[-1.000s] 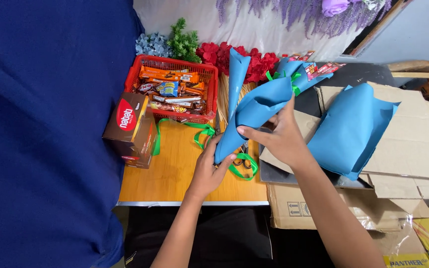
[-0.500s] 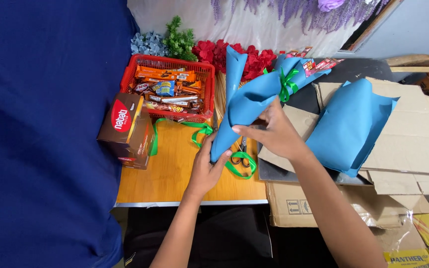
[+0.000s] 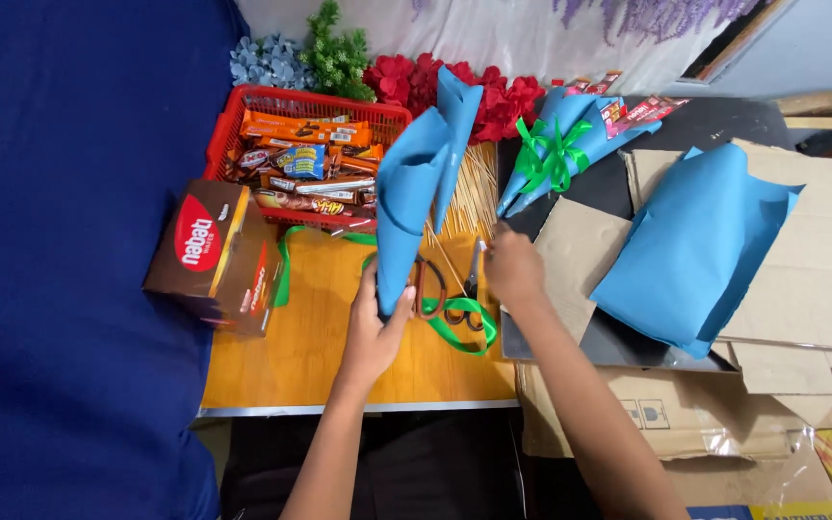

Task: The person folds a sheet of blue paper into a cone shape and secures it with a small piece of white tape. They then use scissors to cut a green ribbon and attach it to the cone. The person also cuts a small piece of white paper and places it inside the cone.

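Observation:
My left hand [image 3: 374, 327] grips the narrow lower end of a blue paper cone [image 3: 416, 183], which stands up over the wooden table [image 3: 320, 337]. My right hand [image 3: 512, 268] reaches down beside it, its fingers touching something small near the scissors [image 3: 440, 289] and the bundle of thin wooden sticks [image 3: 479, 188]; what it pinches is hidden. A green ribbon [image 3: 462, 323] loops on the table under both hands.
A red basket [image 3: 243, 106] of wrapped snack bars sits at the back left, a brown snack box [image 3: 214, 255] in front of it. A finished blue cone with a green bow [image 3: 556, 154], loose blue paper [image 3: 695, 241], flattened cardboard [image 3: 820, 279] and artificial flowers [image 3: 406, 77] lie around.
My right hand has let go of the blue cone and dropped to the table by the scissors. My left hand now holds the cone alone, more upright.

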